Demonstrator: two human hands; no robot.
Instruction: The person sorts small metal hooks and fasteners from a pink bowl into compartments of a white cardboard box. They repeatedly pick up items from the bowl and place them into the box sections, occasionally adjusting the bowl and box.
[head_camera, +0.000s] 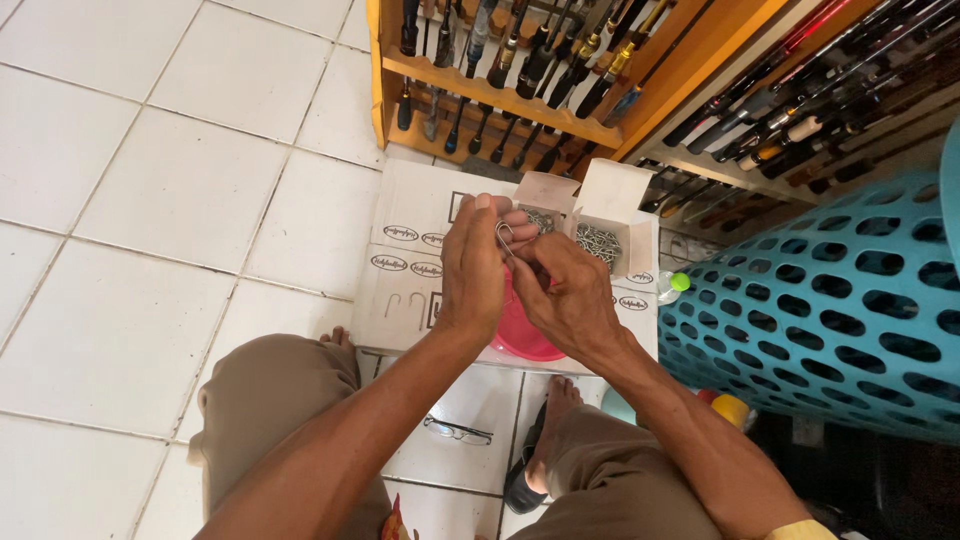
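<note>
- Closest to the person, a pair of glasses (457, 431) lies on the white tiled floor (150, 200) between the bent knees, and a dark sandal (522, 487) sits by the right foot.
- The left hand (473, 272) is raised over the flattened cardboard boxes (400, 290), its fingertips pinched on a bent wire hook (505, 237) that pokes out just above them.
- The right hand (565, 295) is touching the left, fingers curled in towards the same hook; whether it actually grips the wire or only steadies it cannot be told, since the left hand hides the contact.
- Under both hands a pink bowl (520, 340) rests near the front edge of the cardboard, mostly hidden.
- Just beyond the hands, two small open white boxes (610, 215) stand near the far right corner of the cardboard, each holding a heap of metal hooks (598, 243).
- A bottle with a green cap (675, 284) lies at the cardboard's right edge, against a teal perforated basket (830, 300).
- Farthest off, a wooden rack (500, 100) holds a row of fishing rods (540, 60) standing handle down.
</note>
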